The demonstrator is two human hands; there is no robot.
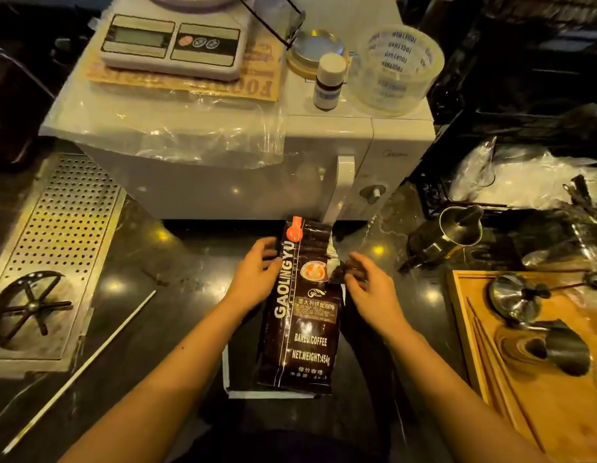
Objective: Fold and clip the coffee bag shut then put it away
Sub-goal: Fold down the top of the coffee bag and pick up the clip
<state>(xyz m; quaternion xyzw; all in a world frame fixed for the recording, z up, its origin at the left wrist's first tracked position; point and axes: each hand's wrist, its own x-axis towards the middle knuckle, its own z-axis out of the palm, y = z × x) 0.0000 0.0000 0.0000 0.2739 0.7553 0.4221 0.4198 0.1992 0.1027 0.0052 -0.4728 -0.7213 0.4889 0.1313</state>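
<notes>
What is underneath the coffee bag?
A white edge sticks out to the left of and below the coffee bag, something flat lying on the dark counter. The bag covers most of it, so what it is cannot be told.

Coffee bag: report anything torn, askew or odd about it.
The coffee bag has a ragged tear on its right edge, beside the right hand. Its top is not yet folded flat, and no clip is on it. The left hand steadies the other side.
</notes>
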